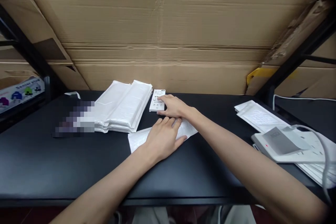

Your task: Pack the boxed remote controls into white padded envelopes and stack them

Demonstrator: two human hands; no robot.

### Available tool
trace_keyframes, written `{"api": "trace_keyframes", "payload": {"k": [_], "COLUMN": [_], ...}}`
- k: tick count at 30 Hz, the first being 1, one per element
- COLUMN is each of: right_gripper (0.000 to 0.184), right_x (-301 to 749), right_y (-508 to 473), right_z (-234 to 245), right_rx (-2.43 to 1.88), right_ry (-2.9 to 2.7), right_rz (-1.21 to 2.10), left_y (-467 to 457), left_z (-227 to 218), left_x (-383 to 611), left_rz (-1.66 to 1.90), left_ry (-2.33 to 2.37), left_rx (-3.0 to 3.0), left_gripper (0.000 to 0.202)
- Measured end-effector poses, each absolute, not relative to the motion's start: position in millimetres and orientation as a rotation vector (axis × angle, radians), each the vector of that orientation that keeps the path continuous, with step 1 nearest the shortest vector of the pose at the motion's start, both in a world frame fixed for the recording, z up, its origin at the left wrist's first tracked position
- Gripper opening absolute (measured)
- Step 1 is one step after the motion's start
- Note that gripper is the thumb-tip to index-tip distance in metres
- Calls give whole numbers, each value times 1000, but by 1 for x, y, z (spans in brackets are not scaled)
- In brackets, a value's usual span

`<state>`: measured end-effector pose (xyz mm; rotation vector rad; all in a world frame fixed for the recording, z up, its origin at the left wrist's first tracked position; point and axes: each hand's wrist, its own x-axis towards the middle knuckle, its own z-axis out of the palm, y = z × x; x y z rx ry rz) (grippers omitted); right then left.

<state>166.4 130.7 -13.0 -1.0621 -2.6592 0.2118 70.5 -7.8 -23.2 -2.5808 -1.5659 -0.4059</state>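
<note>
My left hand [162,136] lies flat, fingers together and stretched, on a white padded envelope [138,139] on the black table [52,161]. My right hand [173,106] reaches past it, and its fingers curl over the near end of a small white remote control [156,98] with round buttons, which lies flat on the table. Just left of the remote sits a stack of white padded envelopes [123,106].
A white device with a grey panel and cable [282,143] rests on more white envelopes [256,113] at the right. Cardboard sheets [168,24] wall off the back. A black shelf frame post [28,54] stands at the left, with a colourful box [19,92] behind it.
</note>
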Motion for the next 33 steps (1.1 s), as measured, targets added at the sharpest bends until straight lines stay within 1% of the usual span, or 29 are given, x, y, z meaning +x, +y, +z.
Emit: {"api": "trace_keyframes", "payload": {"k": [4, 8, 14, 21, 25, 28, 31, 33], "right_gripper": [63, 59, 72, 72, 82, 85, 85, 84], "right_x": [160, 165, 165, 156, 160, 175, 204, 229], "right_y": [135, 133, 129, 129, 127, 121, 114, 110], "right_z": [-15, -17, -15, -13, -5, 8, 19, 22], "right_rx": [-1038, -984, -1051, -1111, -1126, -1223, -1332, -1414], "right_ry": [-2652, -2635, -2663, -2645, -2594, -2448, -2318, -2248], "right_rz": [192, 188, 205, 229, 310, 375, 361, 290], "left_y": [-7, -7, -6, -5, -5, -5, -6, -6], "left_z": [-24, -24, -25, -24, -24, -24, -25, -25], "left_x": [70, 71, 71, 67, 66, 66, 66, 66], "left_rz": [-406, -398, -404, -437, -411, -385, -366, -358], "left_ry": [-1551, -1553, -1539, -1515, -1524, -1530, -1517, -1513], "left_rx": [-2574, -2573, -2595, -2608, -2598, -2583, -2569, -2559], "left_gripper": [54, 50, 52, 51, 54, 55, 54, 56]}}
